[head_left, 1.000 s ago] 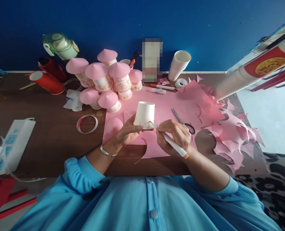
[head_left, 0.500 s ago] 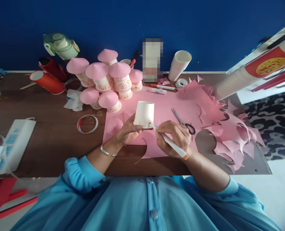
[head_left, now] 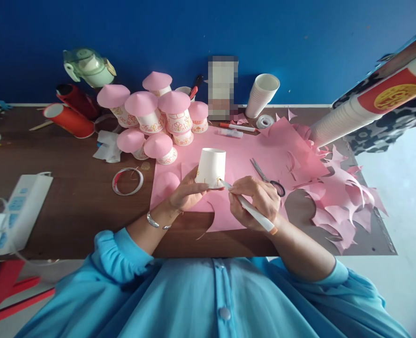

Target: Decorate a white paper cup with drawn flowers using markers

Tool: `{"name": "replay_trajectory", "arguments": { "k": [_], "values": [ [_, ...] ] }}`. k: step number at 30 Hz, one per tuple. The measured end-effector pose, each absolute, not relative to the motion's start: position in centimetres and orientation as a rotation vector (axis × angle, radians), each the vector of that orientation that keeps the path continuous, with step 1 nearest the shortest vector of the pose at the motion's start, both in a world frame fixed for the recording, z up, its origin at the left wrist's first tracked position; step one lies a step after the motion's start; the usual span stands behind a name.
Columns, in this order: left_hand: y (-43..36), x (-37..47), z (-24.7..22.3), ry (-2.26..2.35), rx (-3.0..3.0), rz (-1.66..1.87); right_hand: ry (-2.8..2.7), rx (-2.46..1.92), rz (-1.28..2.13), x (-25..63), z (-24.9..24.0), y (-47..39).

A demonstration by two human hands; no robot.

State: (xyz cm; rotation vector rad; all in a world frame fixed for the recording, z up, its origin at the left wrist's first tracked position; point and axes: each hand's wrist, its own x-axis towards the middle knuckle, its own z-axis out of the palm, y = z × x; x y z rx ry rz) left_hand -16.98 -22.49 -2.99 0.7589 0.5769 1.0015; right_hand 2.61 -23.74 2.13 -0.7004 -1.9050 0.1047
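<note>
My left hand is closed around the lower part of a white paper cup, held upside down above pink paper. Small yellowish-brown marks run along the cup near its rim. In my right hand is a white marker with an orange end; its tip meets the cup's surface by the drawn marks. Scissors with black handles lie just behind my right hand. Several decorated cups with pink cone roofs stand grouped at the back left.
Pink paper sheets cover the middle of the table, with cut scraps at the right. Stacked paper cups stand by the blue wall. A tape roll lies left of my hands; a power strip sits farther left.
The marker tip has shifted slightly up and left on the cup's drawing, with my right hand following slightly. At the far right, the patterned cloth and the background behind the long cup stack look different.
</note>
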Motion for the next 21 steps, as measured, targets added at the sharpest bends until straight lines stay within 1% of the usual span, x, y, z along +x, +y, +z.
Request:
{"name": "replay_trajectory", "arguments": {
  "k": [12, 21],
  "values": [
    [-22.5, -17.05, -3.33, 0.529, 0.82, 0.98, -1.909, -0.73, 0.095, 2.51, 2.21, -23.72],
    [-22.49, -16.85, -2.78, 0.599, 0.803, 0.973, -1.921, -0.692, 0.128, 2.44, 2.08, -23.76]
  ]
}}
